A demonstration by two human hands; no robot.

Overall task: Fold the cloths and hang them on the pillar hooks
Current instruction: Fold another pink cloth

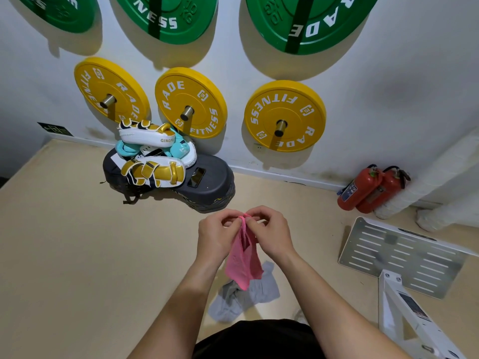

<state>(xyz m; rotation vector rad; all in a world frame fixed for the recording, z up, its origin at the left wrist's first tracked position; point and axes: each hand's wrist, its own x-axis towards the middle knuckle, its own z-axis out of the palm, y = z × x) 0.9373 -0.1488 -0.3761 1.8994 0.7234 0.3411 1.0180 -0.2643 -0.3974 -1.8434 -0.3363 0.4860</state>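
Observation:
A pink cloth [242,260] hangs in front of me, bunched at its top edge. My left hand [216,234] and my right hand [270,233] both pinch that top edge, fingertips close together. Below it a grey cloth [243,296] lies crumpled on the beige floor. No pillar hooks are in view.
Yellow weight plates [285,116] and green ones [166,16] hang on the white wall. A dark step block [207,182] carries gold-and-white boxing pads [153,172]. Two red fire extinguishers [370,189] stand at the right, by a slotted metal plate [399,257] and a white frame [404,312].

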